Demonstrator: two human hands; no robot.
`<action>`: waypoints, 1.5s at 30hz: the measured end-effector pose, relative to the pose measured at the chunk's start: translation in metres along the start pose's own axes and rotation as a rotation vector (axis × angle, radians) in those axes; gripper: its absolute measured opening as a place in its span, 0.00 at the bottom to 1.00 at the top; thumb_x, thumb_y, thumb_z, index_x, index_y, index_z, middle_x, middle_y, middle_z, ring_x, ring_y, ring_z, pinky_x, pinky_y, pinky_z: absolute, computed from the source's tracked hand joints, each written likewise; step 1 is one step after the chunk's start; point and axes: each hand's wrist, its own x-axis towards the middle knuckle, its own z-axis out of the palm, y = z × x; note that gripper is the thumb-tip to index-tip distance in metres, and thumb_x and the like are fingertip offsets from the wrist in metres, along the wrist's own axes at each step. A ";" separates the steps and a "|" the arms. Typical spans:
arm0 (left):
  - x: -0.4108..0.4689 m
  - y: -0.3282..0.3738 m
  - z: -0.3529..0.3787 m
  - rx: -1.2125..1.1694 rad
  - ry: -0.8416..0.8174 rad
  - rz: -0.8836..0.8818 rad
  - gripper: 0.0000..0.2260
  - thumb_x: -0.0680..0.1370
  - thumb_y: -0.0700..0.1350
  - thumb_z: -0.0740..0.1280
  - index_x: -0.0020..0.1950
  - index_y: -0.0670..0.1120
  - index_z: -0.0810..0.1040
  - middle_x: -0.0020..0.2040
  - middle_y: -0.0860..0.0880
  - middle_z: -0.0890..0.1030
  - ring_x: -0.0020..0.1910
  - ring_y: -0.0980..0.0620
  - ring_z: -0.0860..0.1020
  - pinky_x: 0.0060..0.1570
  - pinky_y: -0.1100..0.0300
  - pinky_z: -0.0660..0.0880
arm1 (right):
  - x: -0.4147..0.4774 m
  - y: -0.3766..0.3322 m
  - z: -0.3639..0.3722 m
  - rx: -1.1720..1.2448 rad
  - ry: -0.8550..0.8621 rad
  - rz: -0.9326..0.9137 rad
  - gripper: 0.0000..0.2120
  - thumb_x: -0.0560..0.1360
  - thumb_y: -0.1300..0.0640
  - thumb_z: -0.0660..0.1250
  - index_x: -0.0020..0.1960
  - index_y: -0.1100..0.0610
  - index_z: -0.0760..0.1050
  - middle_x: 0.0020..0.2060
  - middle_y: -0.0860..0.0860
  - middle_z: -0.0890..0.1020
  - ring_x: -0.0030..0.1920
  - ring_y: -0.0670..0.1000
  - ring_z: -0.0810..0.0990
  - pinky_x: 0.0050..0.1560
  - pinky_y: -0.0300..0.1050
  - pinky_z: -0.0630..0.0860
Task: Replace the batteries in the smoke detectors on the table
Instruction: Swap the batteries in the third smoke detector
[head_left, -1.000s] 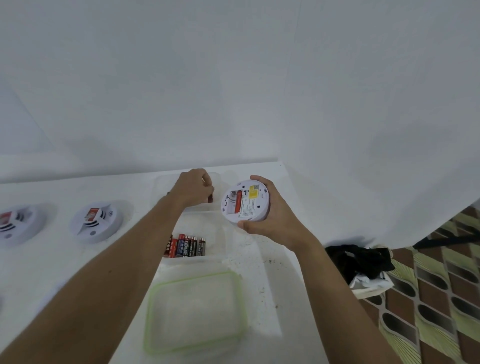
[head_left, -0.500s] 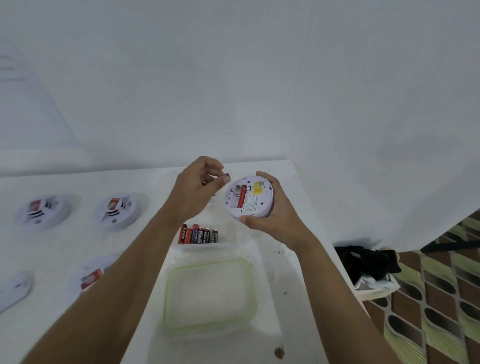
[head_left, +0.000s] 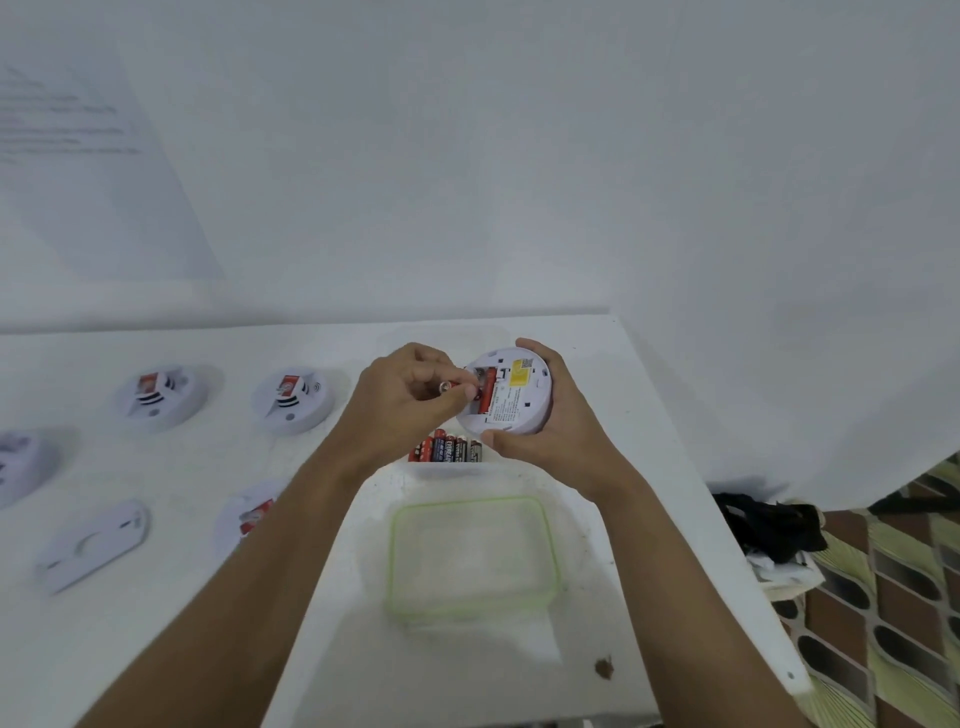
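Note:
My right hand (head_left: 556, 431) grips a round white smoke detector (head_left: 514, 395), held back side up above the table, its yellow label and open battery bay showing. One red battery lies in the bay. My left hand (head_left: 402, 397) pinches another battery (head_left: 453, 385) by its metal end, right at the bay's left edge. Several loose batteries (head_left: 448, 450) lie in a clear container (head_left: 452, 470) just below both hands.
Two white detectors (head_left: 165, 396) (head_left: 293, 399) sit further left on the white table (head_left: 156, 613), with another detector (head_left: 18, 465) at the left edge, a cover plate (head_left: 93, 543) and a detector partly behind my forearm (head_left: 249, 517). A green-rimmed lid (head_left: 472, 558) lies near me. Black cloth (head_left: 769, 525) hangs off the right side.
My left hand left the container with a battery and came to the detector's open bay. The detector stayed in my right hand, and the view tilted down.

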 end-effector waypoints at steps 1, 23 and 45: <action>-0.003 -0.001 -0.005 0.001 -0.032 -0.011 0.06 0.74 0.46 0.72 0.49 0.53 0.87 0.48 0.55 0.79 0.44 0.54 0.80 0.48 0.54 0.80 | -0.001 -0.001 0.003 0.004 -0.003 0.000 0.43 0.67 0.72 0.77 0.75 0.55 0.59 0.63 0.48 0.76 0.60 0.39 0.79 0.55 0.38 0.78; -0.050 -0.018 -0.061 -0.548 -0.291 -0.383 0.16 0.78 0.42 0.67 0.66 0.46 0.79 0.54 0.42 0.82 0.44 0.49 0.74 0.47 0.61 0.75 | 0.001 -0.014 0.058 0.036 -0.115 0.046 0.38 0.65 0.65 0.76 0.71 0.51 0.66 0.61 0.47 0.79 0.58 0.44 0.81 0.48 0.43 0.81; -0.112 -0.072 -0.196 -0.327 0.229 -0.340 0.09 0.79 0.43 0.68 0.57 0.49 0.84 0.57 0.52 0.84 0.56 0.48 0.80 0.50 0.55 0.76 | 0.041 -0.018 0.184 -0.020 -0.363 0.033 0.41 0.67 0.71 0.78 0.73 0.53 0.64 0.66 0.50 0.76 0.65 0.46 0.77 0.57 0.44 0.80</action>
